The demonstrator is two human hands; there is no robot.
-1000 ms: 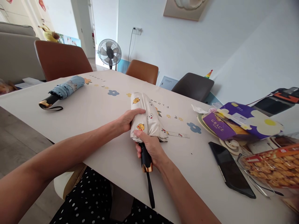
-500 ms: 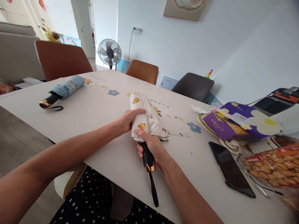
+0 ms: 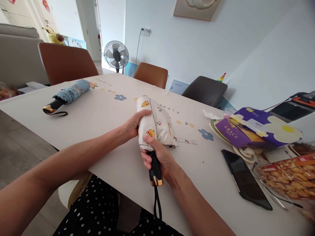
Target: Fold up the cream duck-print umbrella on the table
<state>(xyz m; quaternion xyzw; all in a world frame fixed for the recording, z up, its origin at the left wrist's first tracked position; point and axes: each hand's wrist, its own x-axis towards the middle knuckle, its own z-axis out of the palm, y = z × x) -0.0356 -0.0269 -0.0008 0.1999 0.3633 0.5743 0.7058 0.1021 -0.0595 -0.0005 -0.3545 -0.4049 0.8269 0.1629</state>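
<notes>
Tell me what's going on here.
A person at a table holds a white umbrella in both hands. The left hand grips the canopy's side; the right hand grips the handle, its thumb on the fabric. The canopy is partly wrapped, with a loose flap to the right. A folded blue umbrella lies off to the left.

At the view's eleven o'clock stands a fan (image 3: 116, 55), at ten a brown chair (image 3: 67, 64), at two a grey chair (image 3: 205, 91), at three a purple box (image 3: 257, 126), at four a phone (image 3: 246, 180).
</notes>
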